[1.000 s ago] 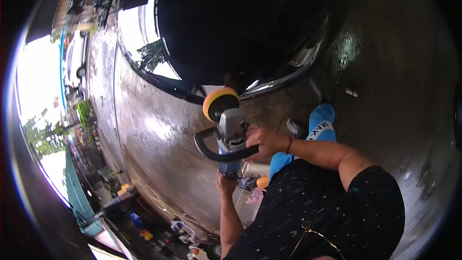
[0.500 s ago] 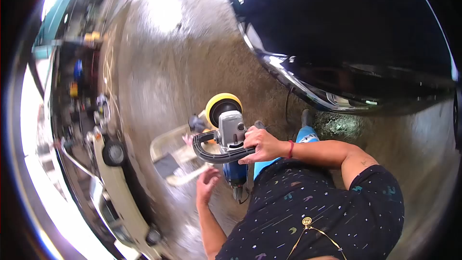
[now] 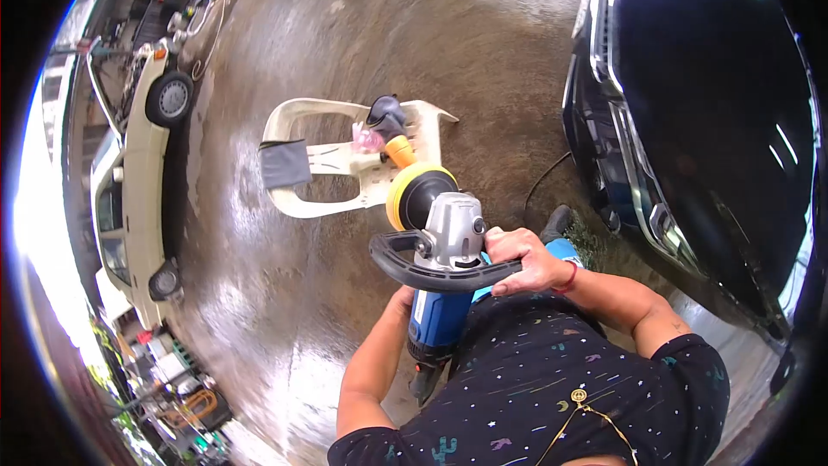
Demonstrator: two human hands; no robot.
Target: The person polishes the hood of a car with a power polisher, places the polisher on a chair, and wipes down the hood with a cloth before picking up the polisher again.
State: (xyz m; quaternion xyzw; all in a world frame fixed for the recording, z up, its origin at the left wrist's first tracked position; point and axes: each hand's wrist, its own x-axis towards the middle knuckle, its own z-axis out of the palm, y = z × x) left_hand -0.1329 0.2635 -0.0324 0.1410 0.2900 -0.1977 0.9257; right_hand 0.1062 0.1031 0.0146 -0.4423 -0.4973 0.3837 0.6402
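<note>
The right hand (image 3: 524, 261) is closed on the handle (image 3: 431, 277) of the polisher (image 3: 454, 229); the left hand (image 3: 402, 299), beside it, hides its grip.

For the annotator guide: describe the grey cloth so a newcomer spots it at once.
Between the cream car and the black car stands a pale plastic chair. The grey cloth lies over its backrest: flat and straight-edged, unlike the crumpled pink bundle and the orange bottle at the seat.
</note>
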